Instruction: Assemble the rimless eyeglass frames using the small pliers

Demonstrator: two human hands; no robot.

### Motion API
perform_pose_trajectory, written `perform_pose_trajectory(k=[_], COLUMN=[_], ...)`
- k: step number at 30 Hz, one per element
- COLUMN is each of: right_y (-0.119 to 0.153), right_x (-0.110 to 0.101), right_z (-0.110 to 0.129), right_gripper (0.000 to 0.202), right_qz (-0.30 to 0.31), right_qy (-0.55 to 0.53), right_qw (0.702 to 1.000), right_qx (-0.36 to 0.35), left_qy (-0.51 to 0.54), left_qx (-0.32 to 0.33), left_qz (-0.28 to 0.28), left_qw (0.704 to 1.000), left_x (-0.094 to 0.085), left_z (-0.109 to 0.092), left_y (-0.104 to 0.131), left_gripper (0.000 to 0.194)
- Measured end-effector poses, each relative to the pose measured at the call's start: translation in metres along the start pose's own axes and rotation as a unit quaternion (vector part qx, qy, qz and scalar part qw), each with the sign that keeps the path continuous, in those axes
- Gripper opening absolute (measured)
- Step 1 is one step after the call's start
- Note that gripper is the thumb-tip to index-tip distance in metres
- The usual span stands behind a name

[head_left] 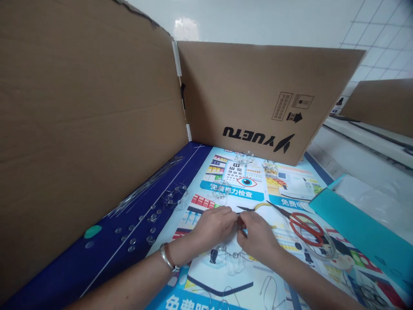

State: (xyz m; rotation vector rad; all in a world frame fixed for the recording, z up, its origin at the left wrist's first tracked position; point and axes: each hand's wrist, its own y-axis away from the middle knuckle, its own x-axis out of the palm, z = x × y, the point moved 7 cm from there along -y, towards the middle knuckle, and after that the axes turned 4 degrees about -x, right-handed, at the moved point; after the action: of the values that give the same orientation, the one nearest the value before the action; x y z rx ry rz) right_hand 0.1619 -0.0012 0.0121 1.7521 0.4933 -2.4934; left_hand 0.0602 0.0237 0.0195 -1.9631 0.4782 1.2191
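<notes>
My left hand (214,226), with a silver bangle (166,257) on its wrist, is closed in a pinch. Its fingertips meet those of my right hand (258,237), which is pinching too. Thin wire seems to be between them, though the fingers hide most of it. Just below hangs or lies a looped wire piece with clear beads (235,257). Beyond my right hand are black-tipped pliers with yellow handles (260,206), partly covered, and red-handled scissors (306,228). Similar beaded wire pieces, such as one on the blue strip (176,196), lie farther off.
Loose clear beads (132,241) and a bundle of straight wires (145,185) lie at the left, near a green disc (93,231). Cardboard panels (258,94) wall the back and left. A teal box (358,228) stands right, beside a wire coil (327,247).
</notes>
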Motion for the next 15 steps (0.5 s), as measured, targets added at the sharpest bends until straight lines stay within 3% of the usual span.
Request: perform_pose_trajectory(k=[15], right_y=[-0.0006], right_x=[-0.0029], right_z=[0.0000], right_gripper=[0.011], right_qz=[-0.002], right_qy=[-0.006], right_qw=[1.000], right_qx=[0.001], left_qy=[0.059], left_qx=[-0.011], left_qz=[0.032], left_qw=[0.998], left_x=[-0.0005], left_z=[0.0009], left_y=[0.0005], left_gripper=[0.016])
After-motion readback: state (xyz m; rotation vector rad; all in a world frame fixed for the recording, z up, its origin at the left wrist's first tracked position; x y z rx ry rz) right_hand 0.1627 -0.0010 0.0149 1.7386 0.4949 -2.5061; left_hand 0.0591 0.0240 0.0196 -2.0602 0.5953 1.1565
